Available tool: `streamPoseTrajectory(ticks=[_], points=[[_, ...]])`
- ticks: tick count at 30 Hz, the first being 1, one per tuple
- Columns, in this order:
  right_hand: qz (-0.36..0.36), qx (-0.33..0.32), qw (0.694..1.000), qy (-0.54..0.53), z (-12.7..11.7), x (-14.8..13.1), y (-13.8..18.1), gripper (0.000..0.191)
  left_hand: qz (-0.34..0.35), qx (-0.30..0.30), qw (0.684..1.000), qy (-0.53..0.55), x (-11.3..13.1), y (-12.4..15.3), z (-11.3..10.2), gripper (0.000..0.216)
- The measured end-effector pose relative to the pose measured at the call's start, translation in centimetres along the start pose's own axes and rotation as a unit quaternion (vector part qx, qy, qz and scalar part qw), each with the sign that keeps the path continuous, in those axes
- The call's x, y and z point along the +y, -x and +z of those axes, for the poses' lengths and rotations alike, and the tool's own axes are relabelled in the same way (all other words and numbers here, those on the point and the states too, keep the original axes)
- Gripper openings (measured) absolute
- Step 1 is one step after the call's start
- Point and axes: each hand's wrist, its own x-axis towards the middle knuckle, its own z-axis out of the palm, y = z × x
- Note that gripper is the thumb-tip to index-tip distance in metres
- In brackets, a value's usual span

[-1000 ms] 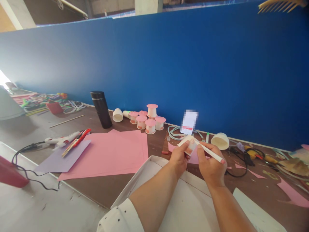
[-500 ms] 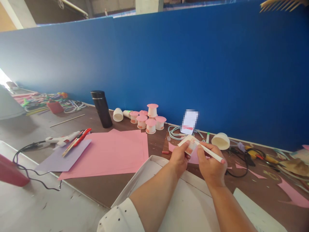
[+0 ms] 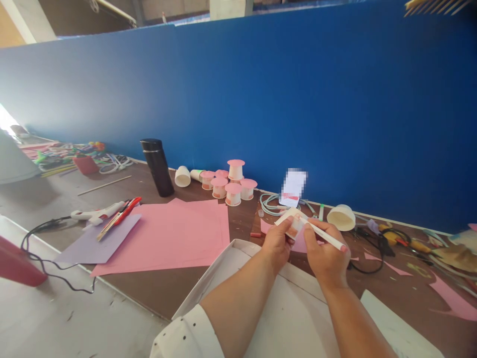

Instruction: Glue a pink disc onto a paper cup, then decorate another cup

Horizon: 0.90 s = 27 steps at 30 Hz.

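A small white paper cup (image 3: 286,217) with a reddish pattern on its side is tilted in my left hand (image 3: 278,242), whose fingers wrap round it. My right hand (image 3: 328,253) grips a white marker pen (image 3: 325,234) with a pink end, its tip side at the cup's wall; the tip itself is too small to make out. Both hands are above the near edge of a white shallow box lid (image 3: 268,313). Behind them, several paper cups topped with pink discs (image 3: 233,188) stand grouped by the blue wall, one stacked on top.
Pink sheets (image 3: 179,238) lie left, under a purple sheet, a red box cutter (image 3: 119,217) and a white glue gun (image 3: 97,214). A black flask (image 3: 158,169) stands behind. A phone (image 3: 292,188), coiled cable, a white cup (image 3: 341,218) and paper scraps are around my hands.
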Motion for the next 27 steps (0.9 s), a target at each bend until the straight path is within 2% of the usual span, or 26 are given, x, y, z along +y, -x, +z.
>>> streamPoseTrajectory(ticks=[27], points=[[-0.006, -0.006, 1.0, -0.006, 0.32, 0.19, 0.15, 0.017, 0.001, -0.001, 1.0, -0.014, -0.09, -0.19, -0.11, 0.037]])
